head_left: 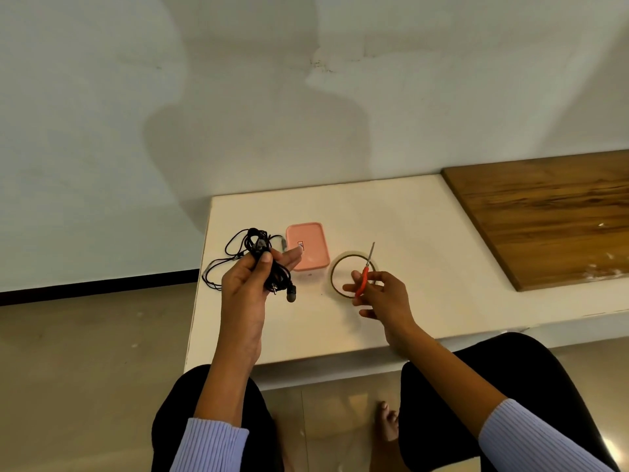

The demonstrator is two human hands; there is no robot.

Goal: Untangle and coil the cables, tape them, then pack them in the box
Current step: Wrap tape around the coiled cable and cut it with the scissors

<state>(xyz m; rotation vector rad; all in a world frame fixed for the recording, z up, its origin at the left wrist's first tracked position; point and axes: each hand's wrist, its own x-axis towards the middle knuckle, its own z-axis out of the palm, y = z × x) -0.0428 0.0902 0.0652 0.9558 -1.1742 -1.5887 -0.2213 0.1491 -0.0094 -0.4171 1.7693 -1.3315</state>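
Left hand [250,281] around tangled black cables [258,257], right hand [377,294] pinching red scissors [366,272].

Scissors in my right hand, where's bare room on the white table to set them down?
Free: the white table between the tape roll and the wooden board, and the near strip in front of the right hand. Crowded: the left end, where cables in the left hand, pink box and tape sit close.

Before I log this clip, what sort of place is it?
Probably a home or plain indoor room, not a workshop: a low white ledge against a bare painted wall, a polished tiled floor, and a brown wooden board lying on the ledge.
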